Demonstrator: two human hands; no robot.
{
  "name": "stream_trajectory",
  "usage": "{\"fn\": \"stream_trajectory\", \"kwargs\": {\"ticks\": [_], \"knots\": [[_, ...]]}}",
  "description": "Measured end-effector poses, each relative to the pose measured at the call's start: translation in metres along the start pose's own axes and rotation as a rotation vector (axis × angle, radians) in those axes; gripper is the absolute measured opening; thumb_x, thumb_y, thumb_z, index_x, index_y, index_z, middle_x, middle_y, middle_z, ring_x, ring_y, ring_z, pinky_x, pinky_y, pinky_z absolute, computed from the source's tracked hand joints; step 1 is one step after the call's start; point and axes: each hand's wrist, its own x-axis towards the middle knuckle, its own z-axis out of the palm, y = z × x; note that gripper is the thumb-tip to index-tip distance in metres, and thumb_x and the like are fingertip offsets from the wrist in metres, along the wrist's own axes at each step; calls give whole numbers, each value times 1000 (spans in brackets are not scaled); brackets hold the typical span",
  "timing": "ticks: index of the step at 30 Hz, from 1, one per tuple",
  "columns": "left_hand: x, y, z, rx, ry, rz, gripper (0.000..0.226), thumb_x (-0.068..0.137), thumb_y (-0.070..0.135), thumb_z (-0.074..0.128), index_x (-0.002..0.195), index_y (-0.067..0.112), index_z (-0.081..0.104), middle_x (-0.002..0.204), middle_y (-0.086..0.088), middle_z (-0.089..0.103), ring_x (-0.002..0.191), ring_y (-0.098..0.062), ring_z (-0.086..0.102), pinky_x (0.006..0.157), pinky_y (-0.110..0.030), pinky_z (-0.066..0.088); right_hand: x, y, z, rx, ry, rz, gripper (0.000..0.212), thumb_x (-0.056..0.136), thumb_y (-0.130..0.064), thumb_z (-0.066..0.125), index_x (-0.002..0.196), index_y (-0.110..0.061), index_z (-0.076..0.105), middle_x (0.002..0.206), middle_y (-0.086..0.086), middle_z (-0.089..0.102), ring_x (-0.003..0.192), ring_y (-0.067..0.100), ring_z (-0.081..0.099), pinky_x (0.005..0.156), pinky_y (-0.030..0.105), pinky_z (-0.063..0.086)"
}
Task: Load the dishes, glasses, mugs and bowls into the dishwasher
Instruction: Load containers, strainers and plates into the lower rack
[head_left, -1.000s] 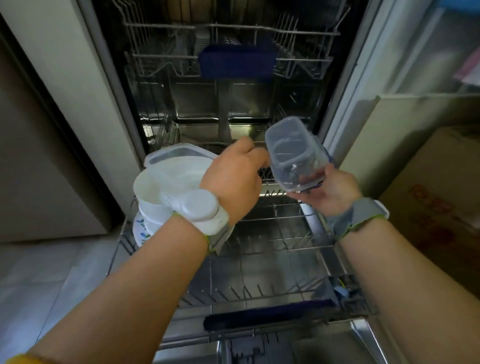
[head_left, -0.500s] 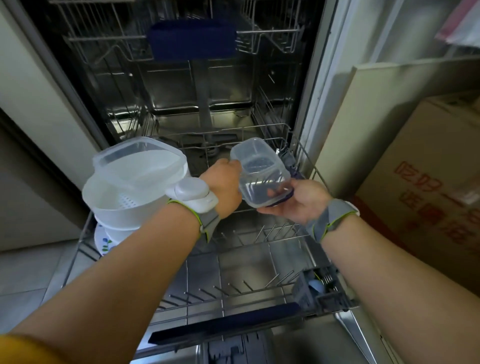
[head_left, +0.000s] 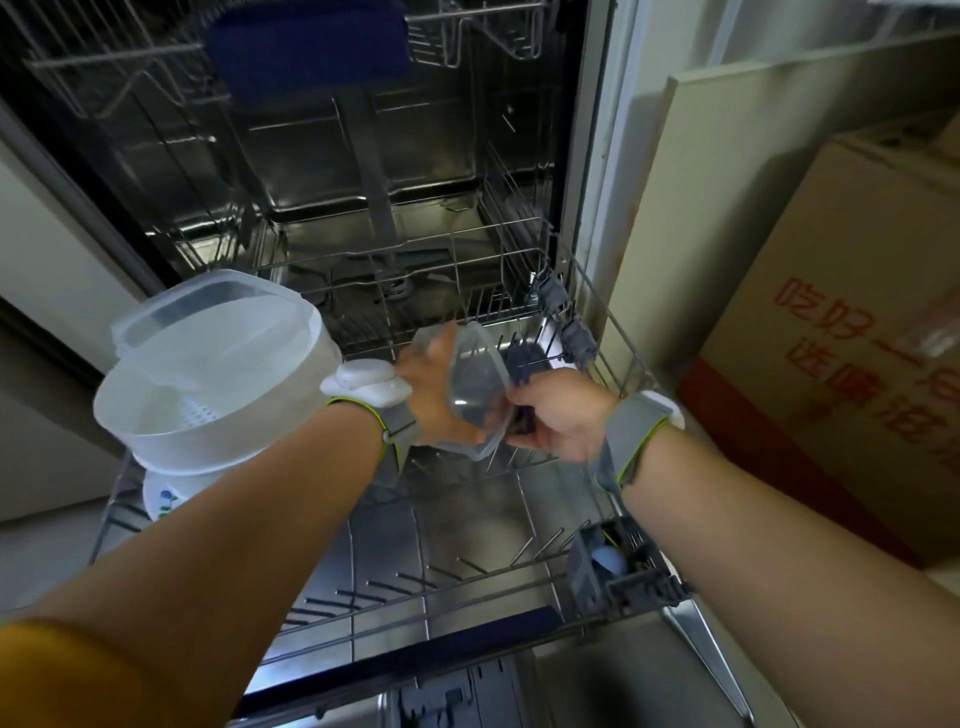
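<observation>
Both hands on clear container (head_left: 475, 387) over lower rack (head_left: 618, 358): right hand (head_left: 561, 415) grips edge, left hand (head_left: 431, 384) grips far side.

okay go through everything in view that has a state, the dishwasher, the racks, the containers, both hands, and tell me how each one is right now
Dishwasher door: open, folded down.
Lower rack: pulled out, mostly unfilled.
Upper rack: pushed in.
Clear container: tilted, held above the lower rack.
Right hand: grips the clear container.
Left hand: touches the clear container.
White tub stack: upright in the rack's left side.
Cutlery basket: in the rack's front right corner.
</observation>
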Motion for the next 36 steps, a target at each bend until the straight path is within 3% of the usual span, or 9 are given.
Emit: {"fn": "stream_trajectory", "kwargs": {"ticks": [5,12,16,19,22,25,28,31,36], "knots": [[5,-2,8,80,-21,23,104,76,38,79,153,22,11,146,-16,32,132,-32,38,101,-36,38,6,4,2,-115,37,-27,20,97,-1,49,81,-11,54,79,8,59,70,19,59,61,31,56],[16,2,11,257,-90,69,96,84,37,72,154,16,10,152,-17,26,136,-34,34,107,-35,36,7,-3,-8,14,237,-192,29,99,2,36,75,-7,51,71,17,55,54,24,53,38,26,49],[18,3,12,279,-135,43,100,85,41,70,154,14,3,151,-21,23,135,-36,36,107,-40,38,12,-18,-26,-218,486,-474,23,99,-7,39,85,-9,57,61,5,57,43,3,54,47,16,41],[21,2,13,300,-149,33,102,83,44,71,154,15,4,152,-21,23,135,-36,35,108,-42,38,11,-26,-36,-340,479,-519,23,98,-11,42,93,-6,63,58,3,56,34,-2,46,38,11,31],[24,0,14,305,-152,34,100,83,42,71,154,15,6,153,-20,23,136,-36,34,109,-41,37,7,-30,-33,-383,481,-576,24,98,-12,42,94,-6,65,60,2,56,45,2,51,42,10,34],[25,0,11,310,-169,51,96,85,39,70,154,13,7,154,-21,23,139,-36,31,111,-41,33,5,-33,-27,-391,505,-669,23,99,-15,41,89,-14,62,70,4,57,68,21,55,60,24,42],[27,5,13,347,-223,13,99,89,39,66,154,15,-4,158,-24,5,144,-38,21,115,-42,28,8,-37,-22,-437,506,-727,24,99,-17,41,91,-9,62,74,15,59,74,35,59,71,40,50],[29,5,16,352,-247,-56,103,88,43,64,153,22,-13,157,-23,-17,143,-41,23,113,-46,33,10,-43,-22,-462,505,-737,26,97,-22,43,96,-5,63,74,15,56,70,35,55,72,49,51],[20,-4,15,330,-213,-41,108,88,45,64,148,31,-24,158,-23,-12,134,-42,40,107,-48,40,20,-58,-32,-479,553,-722,28,95,-24,45,95,-1,60,83,20,61,80,43,60,75,56,53]]}}
